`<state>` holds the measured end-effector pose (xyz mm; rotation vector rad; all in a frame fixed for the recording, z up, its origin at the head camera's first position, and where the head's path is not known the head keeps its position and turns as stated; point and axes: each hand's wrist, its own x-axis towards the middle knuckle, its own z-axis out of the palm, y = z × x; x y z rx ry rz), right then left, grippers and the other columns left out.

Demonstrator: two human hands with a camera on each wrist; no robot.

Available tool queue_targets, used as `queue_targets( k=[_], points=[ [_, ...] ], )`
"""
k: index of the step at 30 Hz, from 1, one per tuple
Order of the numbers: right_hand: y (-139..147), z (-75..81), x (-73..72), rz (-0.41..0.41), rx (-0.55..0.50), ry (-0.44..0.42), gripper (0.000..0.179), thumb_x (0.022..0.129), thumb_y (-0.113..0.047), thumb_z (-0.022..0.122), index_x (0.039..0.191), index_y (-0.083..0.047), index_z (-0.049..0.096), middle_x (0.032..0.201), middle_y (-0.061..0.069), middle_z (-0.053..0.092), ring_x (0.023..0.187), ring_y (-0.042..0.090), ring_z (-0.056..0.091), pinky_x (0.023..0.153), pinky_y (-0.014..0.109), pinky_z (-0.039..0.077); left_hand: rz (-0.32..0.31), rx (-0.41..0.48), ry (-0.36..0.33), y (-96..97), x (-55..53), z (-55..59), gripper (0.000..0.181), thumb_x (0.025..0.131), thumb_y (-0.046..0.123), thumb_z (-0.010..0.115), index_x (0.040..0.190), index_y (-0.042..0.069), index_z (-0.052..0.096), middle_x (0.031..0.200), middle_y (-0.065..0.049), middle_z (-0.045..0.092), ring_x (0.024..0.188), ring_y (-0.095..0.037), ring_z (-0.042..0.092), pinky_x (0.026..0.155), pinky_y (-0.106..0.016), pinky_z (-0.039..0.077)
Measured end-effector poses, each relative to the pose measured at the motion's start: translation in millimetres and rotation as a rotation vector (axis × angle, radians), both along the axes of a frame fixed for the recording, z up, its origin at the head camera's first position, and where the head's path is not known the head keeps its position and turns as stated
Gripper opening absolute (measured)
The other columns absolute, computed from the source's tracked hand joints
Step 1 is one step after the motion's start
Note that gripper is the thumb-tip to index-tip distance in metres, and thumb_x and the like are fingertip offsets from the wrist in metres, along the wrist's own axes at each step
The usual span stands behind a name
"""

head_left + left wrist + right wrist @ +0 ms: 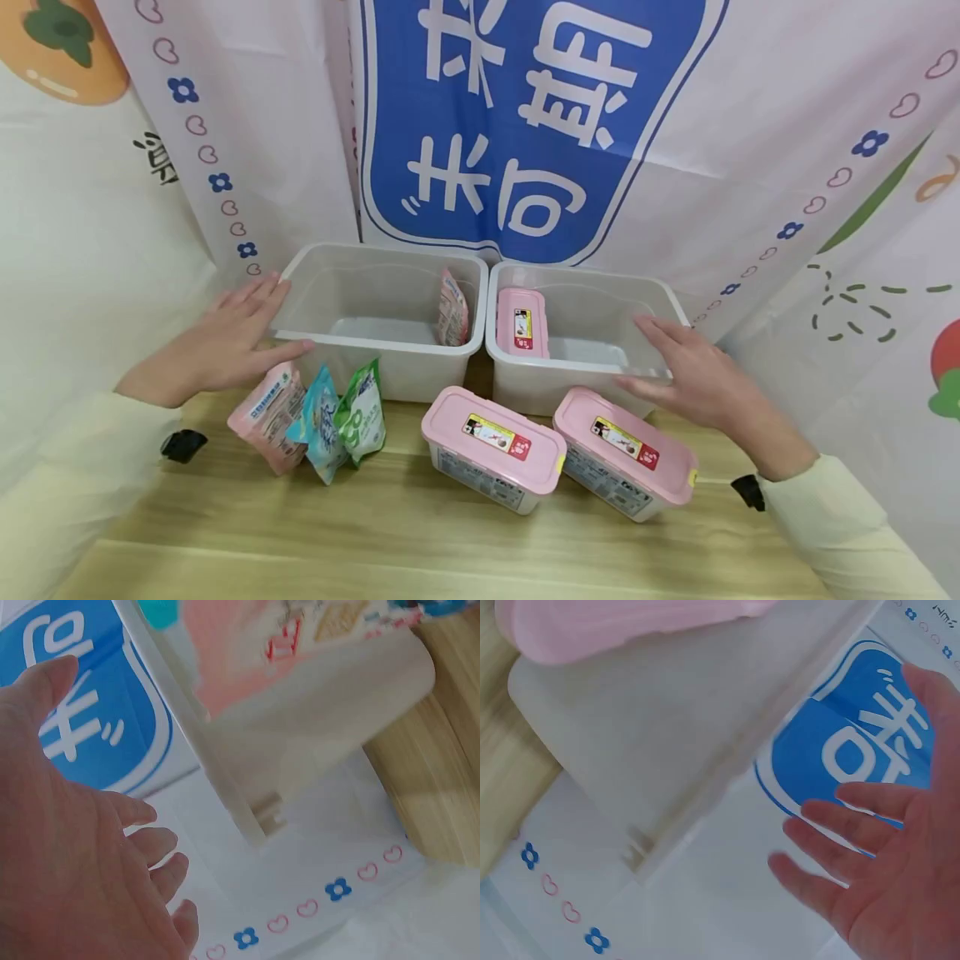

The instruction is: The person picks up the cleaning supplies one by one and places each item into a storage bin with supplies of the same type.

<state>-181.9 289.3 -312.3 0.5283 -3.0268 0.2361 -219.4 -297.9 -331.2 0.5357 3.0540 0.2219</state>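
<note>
Pale, cloudy plastic forms both the left bin [412,372] and the right bin [525,385], set side by side on the wood-grain worktop [337,533], their neighbouring rims touching or nearly so. The left hand [225,342] is spread at the outer end of the left bin and the right hand [708,379] is spread at the outer end of the right one; neither grips anything, and whether the fingertips touch the rims I cannot tell. The step in hand looks like steadying or squaring the bins, so even, light pressure from both ends would serve best, with the palms low on the walls, since thin rims may flex. Too hard a push could topple the pink packet [453,312] that stands on edge at the right end of the left bin; the pink-lidded tub [522,333] at the left end of the right bin should ride along more steadily. Mind the left thumb: just below it stand the salmon pouch [270,417], the blue pouch [324,425] and the green pouch [363,417], soft and easily knocked over. Before the right bin wait the nearer-centre tub [495,442] and the outer tub [630,454], both lidded; any lift there probably calls for a wide grasp around the sides, below the lid's edge.
</note>
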Motion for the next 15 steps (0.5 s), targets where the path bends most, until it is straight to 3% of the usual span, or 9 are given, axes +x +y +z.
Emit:
queue_targets(
  k=[5,10,15],
  points=[
    [1.2,11.3,10.5,0.031,0.003,0.041,0.09,0.091,-0.055,0.077,0.154,0.003,0.048,0.148,0.034,0.056,0.134,0.056,0.054,0.107,0.073,0.048,0.019,0.047,-0.031,-11.1,-9.2,1.9,0.107,0.103,0.06,0.053,0.165,-0.01,0.002,0.173,-0.035,-0.001,0.16,-0.056,0.004,0.126,-0.075,0.011],
    [3.3,15.9,18.9,0.078,0.032,0.086,0.081,0.085,-0.052,0.084,0.139,0.005,0.061,0.126,0.026,0.071,0.113,0.047,0.069,0.095,0.066,0.057,0.042,0.084,-0.075,-22.5,-17.7,3.6,0.108,0.103,0.06,0.053,0.164,-0.008,-0.005,0.173,-0.033,-0.007,0.161,-0.056,0.001,0.126,-0.075,0.01],
    [7.2,11.7,24.4,0.111,0.038,0.058,0.077,0.082,-0.054,0.086,0.13,0.004,0.066,0.116,0.019,0.075,0.104,0.037,0.072,0.089,0.06,0.061,0.049,0.083,-0.099,-31.9,-27.4,1.1,0.107,0.105,0.06,0.05,0.164,-0.007,-0.007,0.172,-0.033,-0.009,0.16,-0.056,-0.001,0.126,-0.076,0.008]
  ],
)
